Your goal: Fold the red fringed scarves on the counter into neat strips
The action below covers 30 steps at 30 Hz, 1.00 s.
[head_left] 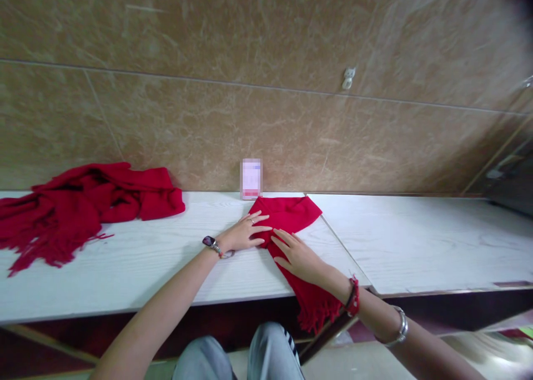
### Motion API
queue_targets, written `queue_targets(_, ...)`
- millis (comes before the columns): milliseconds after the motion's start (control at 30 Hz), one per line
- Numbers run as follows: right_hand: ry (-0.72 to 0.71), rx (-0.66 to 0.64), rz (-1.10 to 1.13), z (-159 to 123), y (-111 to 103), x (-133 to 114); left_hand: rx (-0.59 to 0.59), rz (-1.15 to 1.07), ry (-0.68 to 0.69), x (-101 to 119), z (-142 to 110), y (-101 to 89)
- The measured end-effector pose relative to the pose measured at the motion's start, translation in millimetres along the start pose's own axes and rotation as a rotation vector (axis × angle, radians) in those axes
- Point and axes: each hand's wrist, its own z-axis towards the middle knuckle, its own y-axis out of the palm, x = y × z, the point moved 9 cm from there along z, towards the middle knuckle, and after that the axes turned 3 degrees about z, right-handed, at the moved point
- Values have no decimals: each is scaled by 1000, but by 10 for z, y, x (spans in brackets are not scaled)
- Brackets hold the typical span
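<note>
A red scarf (291, 212) lies folded on the white tabletop in front of me, its fringed end (318, 310) hanging over the front edge. My left hand (244, 233) rests on the scarf's left part with fingers spread, a ring on one finger and a watch at the wrist. Just right of it, my right hand (297, 255) lies flat on the scarf where the fold meets the hanging length. Both palms face down, and the fingertips of the two hands nearly meet. The cloth under the hands is hidden.
A second red scarf (120, 194) lies bunched at the left against the tiled wall (187, 125). Behind the folded scarf a phone with a blurred screen (251, 177) leans on the wall. A small white hook (348, 78) is fixed to the tiles. The white table (400, 241) has a seam.
</note>
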Motion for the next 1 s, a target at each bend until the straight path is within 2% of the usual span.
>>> queue_targets(100, 94, 33, -54, -13, -31, -67, 54, -65, 44, 84, 11, -63)
queue_targets(267, 207, -102, -135, 54, 24, -93, 73, -152, 57, 139, 0, -83)
queue_targets(400, 269, -108, -116, 101, -38, -68, 100, -132, 80, 175, 8, -68)
queue_targets(600, 146, -90, -77, 113, 35, -156, 102, -98, 88, 195, 34, -25)
queue_targets(733, 154, -25, -43, 52, 63, -126, 72, -54, 101, 230, 37, -8)
queue_targets(900, 105, -65, -209, 21, 162, -184, 58, 3, 218, 353, 20, -57)
queue_targets(1000, 112, -72, -179, 26, 174, -201, 60, 61, 277, 424, 7, -82)
